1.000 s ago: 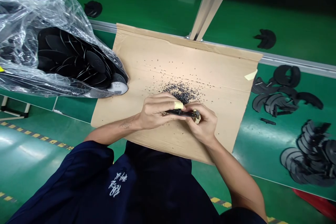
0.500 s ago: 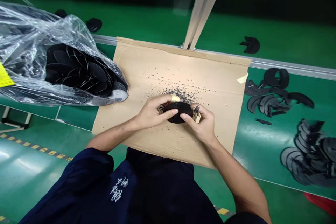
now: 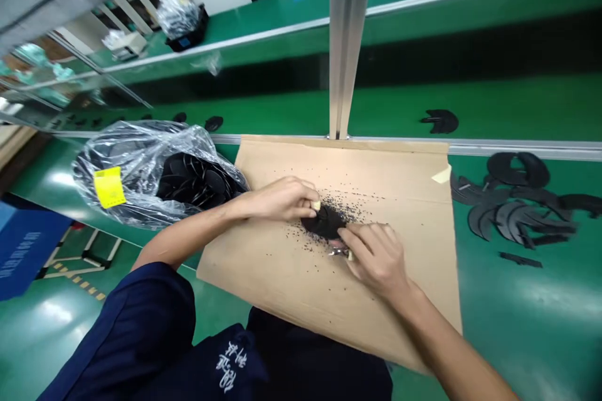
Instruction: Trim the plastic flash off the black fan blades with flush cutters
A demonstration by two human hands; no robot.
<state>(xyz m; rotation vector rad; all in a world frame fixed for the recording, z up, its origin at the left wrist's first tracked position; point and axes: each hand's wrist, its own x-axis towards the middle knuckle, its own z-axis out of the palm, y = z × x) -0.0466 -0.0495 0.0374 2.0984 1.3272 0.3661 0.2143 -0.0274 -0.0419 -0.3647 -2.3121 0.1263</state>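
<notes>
Both hands grip one black plastic disc (image 3: 324, 223) over the cardboard sheet (image 3: 282, 276), left hand (image 3: 282, 198) steadying, right hand (image 3: 376, 257) also pinching a small tool, so the black shavings (image 3: 357, 210) land there.

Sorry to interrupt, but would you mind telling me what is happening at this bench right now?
A person in a dark blue top holds a small round black plastic part over a sheet of brown cardboard on the green workbench. The left hand grips the part from the left; the right hand meets it from the right, holding a small tool whose type I cannot tell. Black shavings litter the cardboard. A clear plastic bag of black fan-like parts lies to the left, loose curved black pieces to the right.
</notes>
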